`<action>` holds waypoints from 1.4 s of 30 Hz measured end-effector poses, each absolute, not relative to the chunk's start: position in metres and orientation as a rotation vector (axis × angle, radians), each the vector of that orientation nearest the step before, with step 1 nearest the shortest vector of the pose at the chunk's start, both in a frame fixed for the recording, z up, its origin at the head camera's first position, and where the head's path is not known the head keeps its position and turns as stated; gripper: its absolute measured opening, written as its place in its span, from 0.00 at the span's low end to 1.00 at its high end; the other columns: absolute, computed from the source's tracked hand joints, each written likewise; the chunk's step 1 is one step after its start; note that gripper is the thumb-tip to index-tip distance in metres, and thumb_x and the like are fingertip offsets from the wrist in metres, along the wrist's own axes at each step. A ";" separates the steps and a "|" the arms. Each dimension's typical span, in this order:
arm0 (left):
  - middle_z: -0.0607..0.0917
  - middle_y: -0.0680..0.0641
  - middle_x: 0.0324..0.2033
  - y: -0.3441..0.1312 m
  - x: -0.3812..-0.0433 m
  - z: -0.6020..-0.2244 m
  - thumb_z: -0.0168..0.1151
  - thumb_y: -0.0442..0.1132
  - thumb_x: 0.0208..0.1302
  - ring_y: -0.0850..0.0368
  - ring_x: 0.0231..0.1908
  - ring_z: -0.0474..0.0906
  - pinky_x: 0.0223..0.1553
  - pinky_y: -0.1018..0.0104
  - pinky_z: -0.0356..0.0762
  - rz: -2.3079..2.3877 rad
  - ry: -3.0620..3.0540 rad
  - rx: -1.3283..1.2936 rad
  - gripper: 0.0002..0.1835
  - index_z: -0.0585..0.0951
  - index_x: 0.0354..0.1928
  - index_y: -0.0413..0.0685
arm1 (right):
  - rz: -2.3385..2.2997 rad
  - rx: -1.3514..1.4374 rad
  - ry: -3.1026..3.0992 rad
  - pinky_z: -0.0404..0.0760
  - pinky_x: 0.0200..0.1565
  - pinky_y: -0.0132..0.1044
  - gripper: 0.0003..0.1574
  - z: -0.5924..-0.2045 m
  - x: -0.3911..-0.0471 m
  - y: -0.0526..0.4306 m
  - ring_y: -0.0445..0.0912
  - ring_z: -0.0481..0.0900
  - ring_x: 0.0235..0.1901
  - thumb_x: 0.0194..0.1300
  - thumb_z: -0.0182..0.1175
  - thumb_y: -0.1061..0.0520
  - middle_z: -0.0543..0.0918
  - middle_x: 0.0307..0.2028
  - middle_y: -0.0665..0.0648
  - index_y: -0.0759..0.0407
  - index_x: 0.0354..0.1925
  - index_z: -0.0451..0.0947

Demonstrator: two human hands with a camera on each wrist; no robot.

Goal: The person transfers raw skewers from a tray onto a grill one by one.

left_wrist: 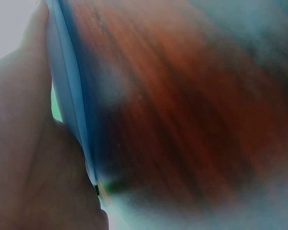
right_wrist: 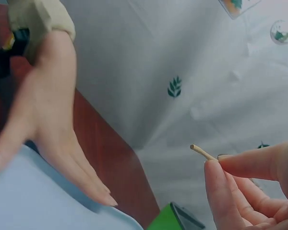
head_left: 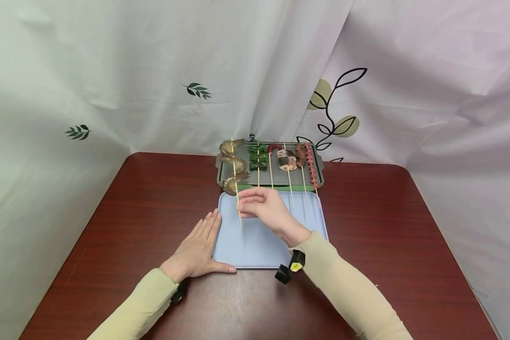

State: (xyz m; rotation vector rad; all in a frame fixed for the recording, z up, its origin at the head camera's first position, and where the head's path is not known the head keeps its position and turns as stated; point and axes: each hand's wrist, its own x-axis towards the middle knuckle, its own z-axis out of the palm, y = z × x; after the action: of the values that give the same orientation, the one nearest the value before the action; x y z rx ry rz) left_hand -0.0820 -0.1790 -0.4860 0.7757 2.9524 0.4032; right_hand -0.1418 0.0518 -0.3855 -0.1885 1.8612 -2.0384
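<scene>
My right hand (head_left: 267,208) pinches the lower stick of a shrimp skewer (head_left: 234,165) between thumb and fingertips. Three brownish shrimp sit on its upper part, overlapping the left side of the grill pan (head_left: 244,175) in the head view. The blunt end of the stick (right_wrist: 201,152) pokes out past the pinching fingers in the right wrist view. My left hand (head_left: 197,248) rests at the left edge of a light blue tray (head_left: 255,250), fingers straight along its side and thumb spread at its near corner. The left wrist view has the tray edge (left_wrist: 72,76) beside the palm.
Several other skewers lie across the pan: green pepper (head_left: 258,165), a red curved piece (head_left: 273,148), a fish chunk (head_left: 287,160), brown pieces (head_left: 300,156) and small pink pieces (head_left: 310,163). Their sticks reach toward the tray. A white curtain (head_left: 161,71) hangs behind the reddish-brown table (head_left: 374,226).
</scene>
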 end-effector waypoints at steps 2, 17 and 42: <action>0.48 0.32 0.78 -0.178 -0.081 -0.484 0.58 0.86 0.44 0.39 0.77 0.43 0.74 0.46 0.47 0.413 2.951 0.773 0.77 0.49 0.78 0.29 | -2.046 -0.165 1.868 0.86 0.44 0.43 0.18 -0.384 -0.150 0.050 0.49 0.88 0.38 0.66 0.63 0.73 0.87 0.40 0.67 0.74 0.54 0.79; 0.45 0.35 0.79 -0.178 -0.081 -0.485 0.51 0.89 0.44 0.43 0.78 0.40 0.75 0.48 0.46 0.338 2.947 0.741 0.78 0.47 0.79 0.31 | -1.959 0.006 1.901 0.84 0.50 0.44 0.19 -0.391 -0.201 0.034 0.56 0.87 0.45 0.67 0.65 0.69 0.86 0.44 0.67 0.71 0.56 0.80; 0.50 0.31 0.77 -0.176 -0.079 -0.473 0.61 0.84 0.46 0.38 0.77 0.45 0.74 0.45 0.49 0.374 2.941 0.763 0.76 0.50 0.77 0.27 | -1.917 0.168 1.925 0.86 0.41 0.35 0.16 -0.401 -0.211 0.022 0.51 0.88 0.38 0.66 0.64 0.71 0.87 0.40 0.65 0.71 0.53 0.81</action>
State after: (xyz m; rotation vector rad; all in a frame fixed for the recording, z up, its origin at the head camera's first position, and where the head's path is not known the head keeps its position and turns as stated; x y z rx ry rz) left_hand -0.0790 -0.1758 -0.4734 0.7628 2.9412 0.3737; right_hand -0.2110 0.0222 -0.4015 0.1680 1.9250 -1.9174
